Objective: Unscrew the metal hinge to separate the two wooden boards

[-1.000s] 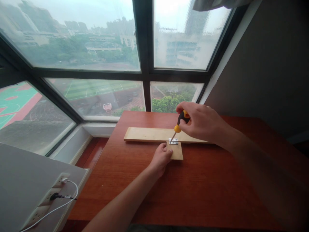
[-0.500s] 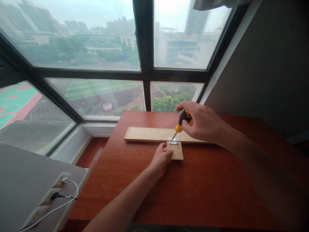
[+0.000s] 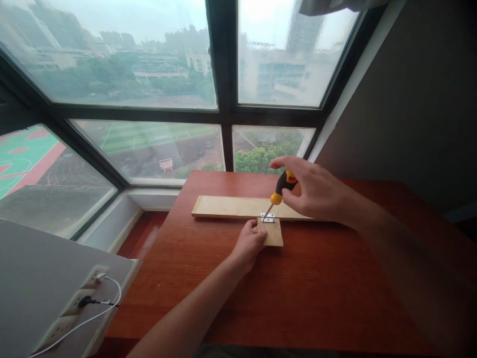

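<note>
A small silver metal hinge lies across the seam between two pieces of pale wood on the red-brown wooden bench, and the tip of a screwdriver with an orange-and-black handle and thin steel shaft stands tilted on it. The right hand holds the handle in a light fingertip grip, thumb and two fingers around it and the other fingers spread, which reads as the middle of turning a screw into the hinge. The left hand presses down on the small square wooden block at its left edge, its grip flat and steadying, not wrapped around anything. The next move likely calls for a fresh hold on the handle with the tip kept seated in the screw head. The long flat wooden plank lies just beyond the block, touching it. Counted: one hinge, one screwdriver, two wood pieces, two hands. A white power strip with one cable plugged in sits at lower left.
</note>
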Available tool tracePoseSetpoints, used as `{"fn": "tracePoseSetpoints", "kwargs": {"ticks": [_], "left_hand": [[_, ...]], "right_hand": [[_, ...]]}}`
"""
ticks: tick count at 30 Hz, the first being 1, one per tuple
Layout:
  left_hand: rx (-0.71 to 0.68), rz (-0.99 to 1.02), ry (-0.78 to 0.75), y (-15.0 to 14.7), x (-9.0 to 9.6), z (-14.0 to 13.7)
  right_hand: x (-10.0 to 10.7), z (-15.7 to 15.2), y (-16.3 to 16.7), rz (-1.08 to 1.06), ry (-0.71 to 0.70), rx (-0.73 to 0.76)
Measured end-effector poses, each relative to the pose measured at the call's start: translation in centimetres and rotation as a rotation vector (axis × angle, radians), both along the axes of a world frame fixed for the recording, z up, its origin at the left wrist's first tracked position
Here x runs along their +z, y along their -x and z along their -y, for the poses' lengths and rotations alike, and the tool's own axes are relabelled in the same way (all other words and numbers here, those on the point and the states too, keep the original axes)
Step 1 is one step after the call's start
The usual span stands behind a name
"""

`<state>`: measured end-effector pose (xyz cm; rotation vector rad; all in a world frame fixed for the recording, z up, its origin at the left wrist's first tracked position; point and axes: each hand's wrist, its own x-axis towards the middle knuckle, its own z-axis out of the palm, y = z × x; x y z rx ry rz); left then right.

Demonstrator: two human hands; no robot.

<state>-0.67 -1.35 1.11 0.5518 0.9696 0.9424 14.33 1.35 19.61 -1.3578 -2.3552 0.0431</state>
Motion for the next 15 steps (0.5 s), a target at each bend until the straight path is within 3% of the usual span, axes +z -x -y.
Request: {"fn": "tracePoseSetpoints", "kwargs": {"ticks": [5, 12, 15], "left_hand": [[0.004, -0.008, 0.02, 0.03, 0.24, 0.01], [0.009, 0.004, 0.008, 0.02, 0.15, -0.02], [0.007, 0.001, 0.014, 0.02, 0.18, -0.02]], "right_hand": [[-0.06, -0.31, 0.25, 0.128, -0.057, -0.23], [0.18, -0.09, 0.09, -0.003, 0.002, -0.041], [0.04, -0.19, 0.1, 0.047, -0.033, -0.135]]}}
